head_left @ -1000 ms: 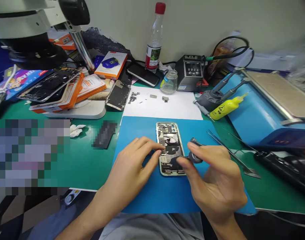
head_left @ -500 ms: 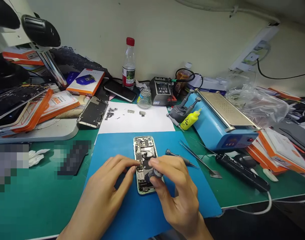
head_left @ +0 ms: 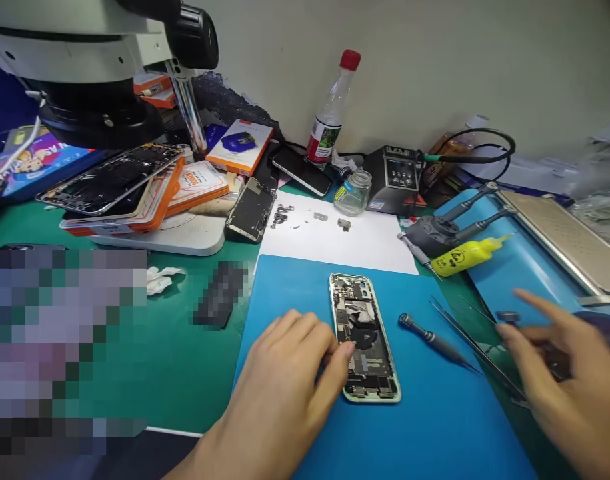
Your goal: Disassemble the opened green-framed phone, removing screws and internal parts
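An opened phone (head_left: pixel 365 337) with its insides showing lies on a blue mat (head_left: pixel 295 293). My left hand (head_left: pixel 285 387) rests flat on the mat, fingers together, and the fingertips touch the phone's left edge. My right hand (head_left: pixel 569 387) is far to the right, off the phone and blurred by motion, above a black pen-shaped tool. A small dark round thing (head_left: pixel 507 315) shows at its fingertips; whether the hand holds it is unclear. A small screwdriver (head_left: pixel 432 340) and tweezers (head_left: pixel 475 347) lie between the phone and my right hand.
White paper (head_left: pixel 335 237) with small metal parts lies behind the mat. A yellow squeeze bottle (head_left: pixel 467 253), a blue heating machine (head_left: pixel 535 267), a soldering station (head_left: pixel 397 170), a glass jar (head_left: pixel 353 193) and a plastic bottle (head_left: pixel 329 120) stand behind. A microscope (head_left: pixel 99 67) overhangs orange boxes (head_left: pixel 135 193) at the left.
My right hand has left the phone and swung out to the right. The screwdriver it held a second ago now lies on the mat. My left hand stays at the phone's edge.
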`<state>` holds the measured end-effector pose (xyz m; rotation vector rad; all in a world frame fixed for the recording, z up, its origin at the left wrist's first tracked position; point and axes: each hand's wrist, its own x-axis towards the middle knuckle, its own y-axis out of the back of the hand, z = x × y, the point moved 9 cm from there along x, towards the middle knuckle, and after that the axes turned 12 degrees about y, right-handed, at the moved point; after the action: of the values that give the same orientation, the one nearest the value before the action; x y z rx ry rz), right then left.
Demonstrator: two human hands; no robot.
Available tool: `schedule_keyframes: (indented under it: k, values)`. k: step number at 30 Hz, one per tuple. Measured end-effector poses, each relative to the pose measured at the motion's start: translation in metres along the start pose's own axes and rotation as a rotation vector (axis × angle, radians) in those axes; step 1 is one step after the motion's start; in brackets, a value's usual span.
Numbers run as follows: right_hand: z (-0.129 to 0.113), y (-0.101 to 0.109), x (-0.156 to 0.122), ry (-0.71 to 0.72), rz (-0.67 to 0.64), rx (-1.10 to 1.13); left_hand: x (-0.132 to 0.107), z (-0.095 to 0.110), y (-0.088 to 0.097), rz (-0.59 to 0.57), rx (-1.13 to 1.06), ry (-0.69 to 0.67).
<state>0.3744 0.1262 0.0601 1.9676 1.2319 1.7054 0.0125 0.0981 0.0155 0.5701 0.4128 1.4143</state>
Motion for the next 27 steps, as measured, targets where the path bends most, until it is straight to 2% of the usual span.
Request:
schedule_keyframes:
  k: [1, 3, 6, 8, 12, 15, 20, 23, 27]
  values:
    - [-0.005, -0.009, 0.0, 0.115, -0.151, -0.102, 0.0, 0.001, 0.003, 0.024, -0.006, -0.004]
    - [-0.017, -0.019, -0.007, 0.27, -0.323, -0.246, -0.001, 0.003, 0.008, 0.064, -0.019, -0.008]
    - [-0.036, -0.028, -0.011, 0.329, -0.457, -0.391, -0.003, 0.006, 0.01, 0.069, -0.056, -0.026]
    - [-0.05, -0.031, -0.006, 0.334, -0.459, -0.462, -0.005, 0.007, 0.007, 0.037, -0.096, -0.041]
    - [-0.075, -0.039, 0.027, 0.295, -0.355, -0.491, -0.005, 0.008, 0.002, 0.003, -0.092, -0.054]
    - [-0.078, -0.077, 0.052, 0.242, -0.547, -0.588, -0.004, 0.007, 0.001, 0.006, -0.056, -0.046]
    - [-0.08, -0.128, 0.084, 0.23, -0.684, -0.672, -0.003, 0.004, 0.001, -0.004, -0.027, -0.019]
    - [-0.084, -0.144, 0.092, 0.221, -0.718, -0.716, -0.002, 0.002, -0.002, -0.041, -0.024, 0.009]
    - [-0.103, -0.149, 0.101, 0.252, -0.733, -0.69, 0.0, 0.0, -0.007, -0.107, -0.005, 0.049]
